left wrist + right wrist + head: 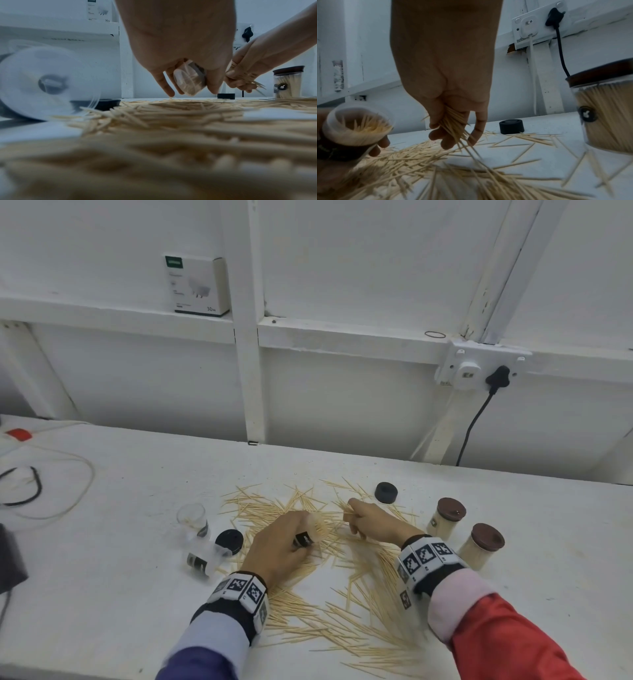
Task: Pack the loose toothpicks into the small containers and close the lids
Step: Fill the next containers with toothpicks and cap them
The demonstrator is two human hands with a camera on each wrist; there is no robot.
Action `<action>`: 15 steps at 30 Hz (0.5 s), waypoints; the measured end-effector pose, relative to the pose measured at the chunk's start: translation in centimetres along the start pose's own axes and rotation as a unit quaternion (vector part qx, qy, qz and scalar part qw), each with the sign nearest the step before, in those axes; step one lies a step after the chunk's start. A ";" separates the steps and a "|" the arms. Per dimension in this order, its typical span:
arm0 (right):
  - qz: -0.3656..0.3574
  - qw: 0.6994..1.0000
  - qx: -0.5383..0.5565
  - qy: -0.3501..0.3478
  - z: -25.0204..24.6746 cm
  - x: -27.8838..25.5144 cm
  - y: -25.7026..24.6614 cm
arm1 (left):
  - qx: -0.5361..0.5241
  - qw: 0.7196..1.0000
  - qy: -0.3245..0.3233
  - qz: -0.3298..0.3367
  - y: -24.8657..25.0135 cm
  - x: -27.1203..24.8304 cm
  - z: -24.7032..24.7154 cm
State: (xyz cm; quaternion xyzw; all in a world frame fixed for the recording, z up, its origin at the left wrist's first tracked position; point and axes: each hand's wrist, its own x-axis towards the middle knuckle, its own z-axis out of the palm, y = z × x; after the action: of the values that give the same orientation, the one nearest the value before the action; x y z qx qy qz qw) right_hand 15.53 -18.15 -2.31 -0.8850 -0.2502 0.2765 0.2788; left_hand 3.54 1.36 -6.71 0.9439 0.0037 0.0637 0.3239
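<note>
Loose toothpicks (356, 604) lie scattered over the white table (120, 594). My left hand (286, 537) grips a small clear container (313, 530) partly filled with toothpicks, tilted with its mouth toward the right; it shows in the left wrist view (188, 81) and the right wrist view (354, 129). My right hand (363, 520) holds a bundle of toothpicks (455, 127) in curled fingers just above the pile, a little right of the container. Two filled containers with brown lids (447, 518) (481, 546) stand at the right.
An empty clear container (191, 518) stands at the left, another lies on its side (203, 559) beside a black lid (229, 541). A second black lid (386, 492) sits behind the pile. Cables (41, 474) lie at far left. The wall socket (472, 368) is behind.
</note>
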 end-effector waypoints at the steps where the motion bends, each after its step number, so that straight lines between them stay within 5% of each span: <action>1: -0.001 1.000 0.026 0.002 0.0 0.1 0.0 | 0.001 1.000 0.000 -0.001 0.1 0.0 -0.1; 10: -0.038 0.976 0.210 0.048 0.2 0.2 -0.9 | 0.019 1.000 -0.004 -0.008 -0.1 0.2 0.0; 15: -0.043 0.936 0.338 0.092 -0.1 0.6 -1.5 | 0.012 1.000 -0.003 -0.002 0.0 0.1 -0.1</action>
State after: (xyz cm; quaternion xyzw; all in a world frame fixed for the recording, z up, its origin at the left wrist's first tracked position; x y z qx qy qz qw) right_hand 15.54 -16.76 -1.52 -0.7485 -0.1529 0.2501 0.5948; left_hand 3.60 1.45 -6.65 0.9479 0.0058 0.0602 0.3129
